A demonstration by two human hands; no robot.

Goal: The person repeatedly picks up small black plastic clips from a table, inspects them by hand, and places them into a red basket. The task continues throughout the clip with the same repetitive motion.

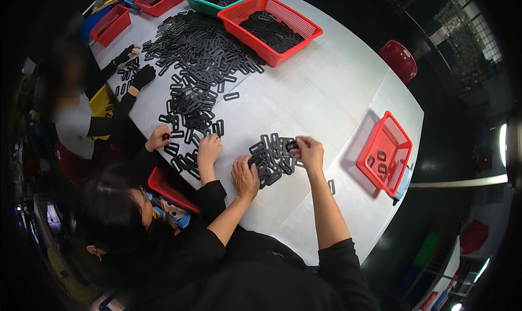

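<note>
A small pile of black oblong rings (pixel 270 157) lies on the white table in front of me. At its left edge, my left hand (pixel 246 177) is closed, with a dark ring showing between thumb and fingers. My right hand (pixel 309 152) pinches a black oblong ring (pixel 292 145) at the pile's right side. One loose ring (pixel 331 187) lies on the table to the right of my right wrist. Further right, a red plastic basket (pixel 385 127) holds several rings.
A much larger heap of rings (pixel 198 50) spreads over the table's far left. Beyond it stand a red basket (pixel 314 32) and a green basket (pixel 191 2) full of black parts. Close on my left a person's hands (pixel 209 149) handle rings; another person wears dark gloves (pixel 142 78).
</note>
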